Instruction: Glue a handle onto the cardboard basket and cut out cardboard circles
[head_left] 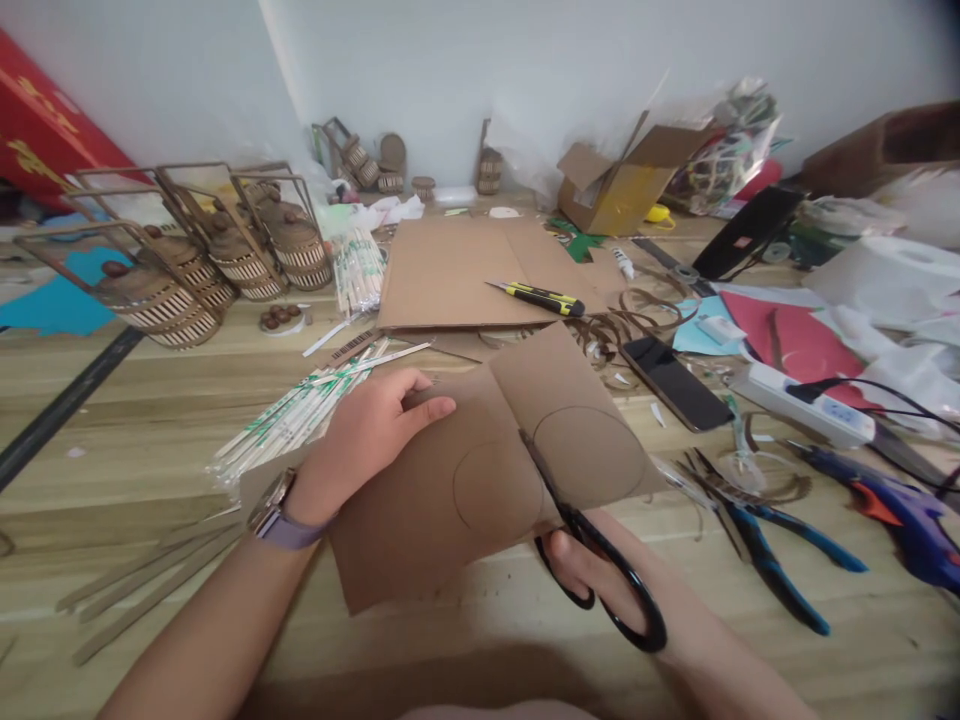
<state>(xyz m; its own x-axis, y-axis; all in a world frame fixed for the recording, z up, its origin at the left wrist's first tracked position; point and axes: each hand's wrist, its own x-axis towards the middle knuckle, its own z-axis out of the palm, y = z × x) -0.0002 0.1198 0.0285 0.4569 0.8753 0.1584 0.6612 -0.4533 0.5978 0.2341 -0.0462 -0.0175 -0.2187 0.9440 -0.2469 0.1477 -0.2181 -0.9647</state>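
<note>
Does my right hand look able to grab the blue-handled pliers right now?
Probably not: your right hand has the scissors in its grip, blades at the cardboard. Otherwise nothing seems to block the way to the blue-handled pliers, lying to its right.

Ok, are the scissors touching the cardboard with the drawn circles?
Touching. In the head view, one blade of the scissors lies across the face of the cardboard.

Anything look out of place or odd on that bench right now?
Yes. The utility knife lies on the large cardboard sheet with its blade out, which looks careless. White paper scraps litter the tabletop beside the phone, and the pliers lie with their handles spread.
</note>
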